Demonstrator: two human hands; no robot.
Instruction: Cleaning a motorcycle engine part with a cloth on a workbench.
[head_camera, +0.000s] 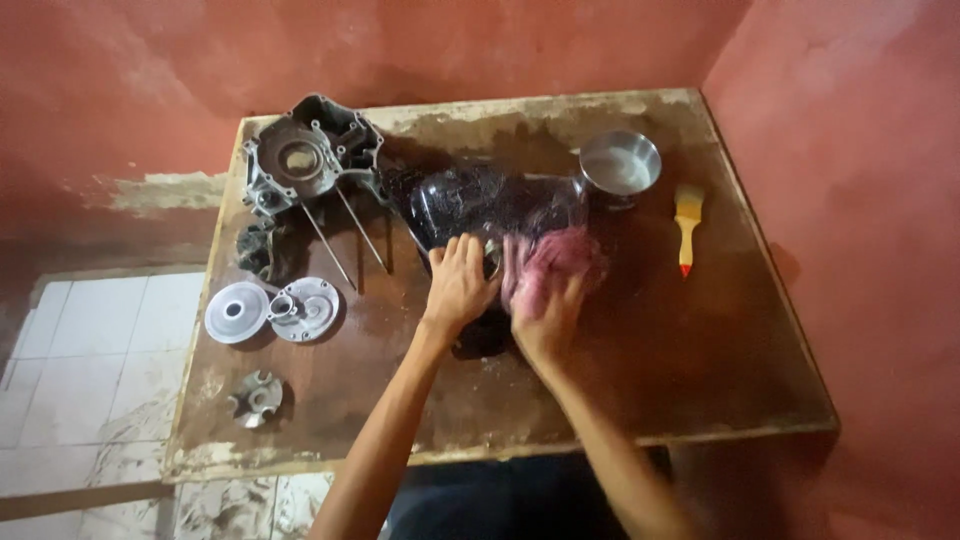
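Black engine cover (480, 205), glossy and wet, under pink rag (545, 265).

Engine case (310, 155) far-left on table (700, 380), bowl (620, 162) far-right, brush (687, 225) beside

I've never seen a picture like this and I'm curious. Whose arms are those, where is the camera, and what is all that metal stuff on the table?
The camera sits on a person's head and looks down, so the two arms are that person's own. There is no machine here, only bare hands.

The left hand presses flat on a dark, shiny engine part in the middle of the brown wooden table. The right hand grips a pink rag against that part.

At the far left corner lies a grey engine casing with long thin rods sticking out. Nearer are two round silver discs and a small star-shaped metal piece. On the right stand a small metal bowl and a paintbrush with a yellow handle.
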